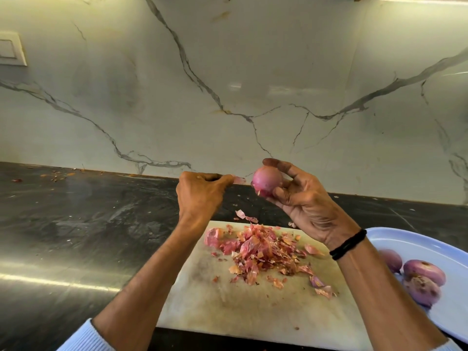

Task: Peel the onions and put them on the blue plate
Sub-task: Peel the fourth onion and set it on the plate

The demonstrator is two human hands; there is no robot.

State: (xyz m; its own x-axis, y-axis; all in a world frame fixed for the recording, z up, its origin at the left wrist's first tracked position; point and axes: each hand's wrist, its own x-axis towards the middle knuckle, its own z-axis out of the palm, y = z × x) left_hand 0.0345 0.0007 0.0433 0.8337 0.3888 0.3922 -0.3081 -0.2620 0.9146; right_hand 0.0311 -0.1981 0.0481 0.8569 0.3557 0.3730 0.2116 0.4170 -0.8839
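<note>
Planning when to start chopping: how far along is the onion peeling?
Done: three peeled onions lie on the blue plate; skins pile on the cutting board. In hand: the right hand holds an onion, the left hand pinches a strip of skin. Left: finish and plate it; no other unpeeled onion shows.

Red onion point(267, 182): round, glossy, mostly peeled, skin shred hanging at its base; held aloft in right hand point(304, 201). Skin strip point(239, 180) pinched by left hand point(200, 196), just beside it. Three peeled onions point(424, 269) clustered, touching, on pale-blue plate point(405, 239), far right.
</note>
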